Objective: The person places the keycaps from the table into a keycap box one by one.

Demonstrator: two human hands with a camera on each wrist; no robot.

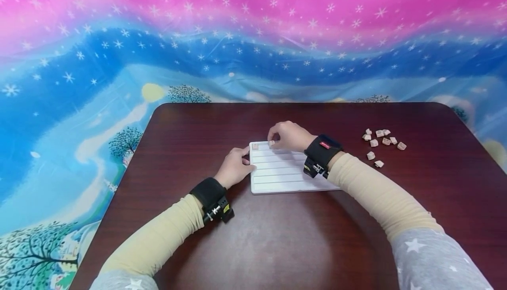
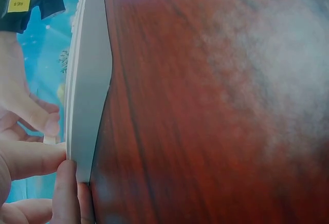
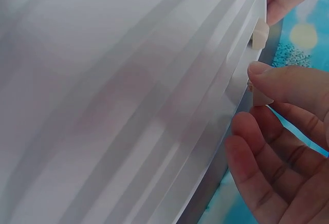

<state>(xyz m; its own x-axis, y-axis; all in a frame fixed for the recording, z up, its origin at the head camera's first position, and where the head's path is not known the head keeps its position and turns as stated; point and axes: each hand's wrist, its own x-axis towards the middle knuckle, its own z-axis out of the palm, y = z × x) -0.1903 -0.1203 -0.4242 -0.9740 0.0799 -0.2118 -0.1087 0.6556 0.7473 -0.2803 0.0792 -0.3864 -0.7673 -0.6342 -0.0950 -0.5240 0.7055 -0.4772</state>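
Note:
A white ridged tray lies on the table, its long grooves running left to right. My left hand grips the tray's left edge, thumb on top; the left wrist view shows its fingers around the tray's side. Over the top groove, my right hand pinches a small beige keycap between thumb and fingers. The other fingers curl loosely beyond the tray's far edge. Another beige keycap sits in the tray's top left corner. My right forearm hides the tray's right part.
Several loose keycaps lie scattered on the dark wooden table, right of the tray. Behind the table hangs a printed pink and blue cloth with snowflakes and trees. Each wrist wears a black strap with a small camera.

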